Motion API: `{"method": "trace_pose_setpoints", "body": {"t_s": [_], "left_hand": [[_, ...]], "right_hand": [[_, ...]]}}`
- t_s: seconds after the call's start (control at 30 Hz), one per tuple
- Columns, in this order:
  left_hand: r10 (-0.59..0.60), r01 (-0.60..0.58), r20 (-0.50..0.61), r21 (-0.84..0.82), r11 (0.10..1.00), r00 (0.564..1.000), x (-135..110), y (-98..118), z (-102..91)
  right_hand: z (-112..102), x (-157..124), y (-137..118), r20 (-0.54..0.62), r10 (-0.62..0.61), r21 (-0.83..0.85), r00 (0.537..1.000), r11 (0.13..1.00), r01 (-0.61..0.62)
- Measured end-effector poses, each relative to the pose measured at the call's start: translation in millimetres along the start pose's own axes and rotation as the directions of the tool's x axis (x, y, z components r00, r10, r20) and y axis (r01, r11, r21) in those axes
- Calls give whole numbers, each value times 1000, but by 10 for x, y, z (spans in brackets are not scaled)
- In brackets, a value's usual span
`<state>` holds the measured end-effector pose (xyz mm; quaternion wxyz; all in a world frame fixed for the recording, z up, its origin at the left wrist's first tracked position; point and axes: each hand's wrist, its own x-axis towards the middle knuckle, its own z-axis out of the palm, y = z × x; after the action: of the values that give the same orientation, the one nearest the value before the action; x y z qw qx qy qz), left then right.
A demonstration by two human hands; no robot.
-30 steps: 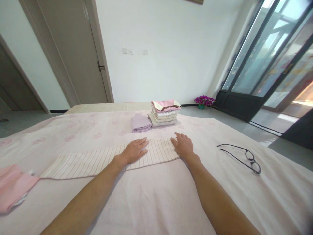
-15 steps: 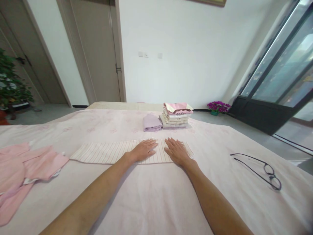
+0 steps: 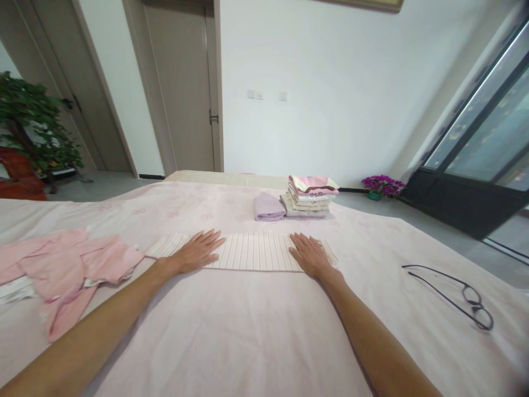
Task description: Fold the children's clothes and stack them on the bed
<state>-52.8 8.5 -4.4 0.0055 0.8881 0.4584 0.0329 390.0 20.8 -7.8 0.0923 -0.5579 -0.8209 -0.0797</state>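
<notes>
Bare arms stretched forward, left grip and right grip flat, palm-down, apart

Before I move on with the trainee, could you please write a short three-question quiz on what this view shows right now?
1. Which thing lies under both the left hand and the right hand?
A: the flowers
B: the striped cloth
C: the plant

2. True or false: the glasses lie to the right of the right hand, with their arms unfolded.

3. What lies just to the left of the pile of folded clothes?

Key:
1. B
2. True
3. The lilac cloth, folded
</notes>
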Motion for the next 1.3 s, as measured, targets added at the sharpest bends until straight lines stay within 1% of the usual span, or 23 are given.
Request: {"method": "trace_pose_setpoints", "body": {"t_s": [0.1, 0.17, 0.27, 0.33, 0.4, 0.47, 0.53, 0.63, 0.7, 0.77, 0.9, 0.97, 1.0, 1.03, 1.07, 1.1, 1.13, 1.17, 1.2, 1.23, 1.27, 1.3], "left_hand": [[-91, 92, -31, 16, 996, 995, -164, -201, 50], [-170, 173, -76, 44, 984, 983, -235, -271, 76], [-307, 322, -151, 84, 943, 940, -294, -280, 91], [-389, 406, -162, 91, 909, 907, -313, -256, 87], [-439, 453, -151, 82, 888, 886, -326, -239, 77], [-456, 468, -141, 68, 881, 879, -338, -239, 68], [-460, 471, -138, 57, 880, 877, -351, -250, 60], [-477, 489, -152, 52, 871, 865, -381, -283, 44], [-503, 513, -155, 36, 857, 850, -411, -320, 32], [-521, 527, -144, 12, 850, 842, -445, -369, 23], [-503, 499, -142, -68, 864, 852, -500, -501, 36], [-490, 468, -162, -156, 870, 857, -519, -576, 52], [-489, 449, -181, -221, 866, 854, -530, -614, 59], [-500, 431, -213, -299, 851, 840, -545, -651, 64], [-534, 425, -249, -382, 821, 808, -564, -686, 65], [-595, 438, -280, -461, 772, 753, -587, -719, 63], [-672, 470, -297, -528, 708, 679, -615, -748, 58], [-749, 516, -299, -573, 636, 591, -646, -775, 48], [-811, 574, -288, -589, 569, 509, -678, -798, 36], [-852, 630, -272, -579, 517, 448, -710, -818, 21], [-872, 676, -258, -554, 486, 415, -739, -835, 3], [-878, 707, -249, -523, 476, 408, -763, -850, -18]], "right_hand": [[18, 6, 5, -8, 0, -14, 1000, 1000, 0], [20, 10, 1, -6, 5, -20, 1000, 1000, -5], [4, 14, -18, 14, 15, -26, 1000, 1000, -15], [-11, 13, -42, 25, 21, -33, 999, 999, -20], [-26, 9, -71, 28, 42, -49, 999, 998, -40], [-40, -1, -99, 13, 92, -73, 996, 993, -91], [-48, -16, -115, -36, 167, -100, 985, 980, -170], [-38, -38, -97, -115, 306, -127, 945, 939, -320], [-14, -44, -60, -103, 390, -128, 915, 907, -401], [13, -39, -18, -55, 429, -125, 902, 893, -432], [29, -21, 29, -6, 451, -111, 893, 887, -449], [15, -20, 30, -6, 465, -99, 885, 881, -463], [5, -22, 29, -11, 469, -94, 883, 879, -467], [-5, -25, 26, -20, 470, -89, 883, 879, -469], [-14, -29, 25, -30, 470, -83, 882, 878, -471], [-22, -34, 25, -41, 470, -76, 882, 878, -472], [-28, -38, 27, -51, 468, -67, 882, 880, -471], [-32, -42, 30, -60, 466, -57, 883, 881, -469], [-34, -44, 35, -68, 463, -47, 884, 883, -467], [-35, -45, 41, -75, 460, -39, 885, 885, -464], [-35, -44, 47, -80, 457, -32, 886, 887, -460], [-33, -43, 54, -83, 452, -27, 888, 890, -456]]}}
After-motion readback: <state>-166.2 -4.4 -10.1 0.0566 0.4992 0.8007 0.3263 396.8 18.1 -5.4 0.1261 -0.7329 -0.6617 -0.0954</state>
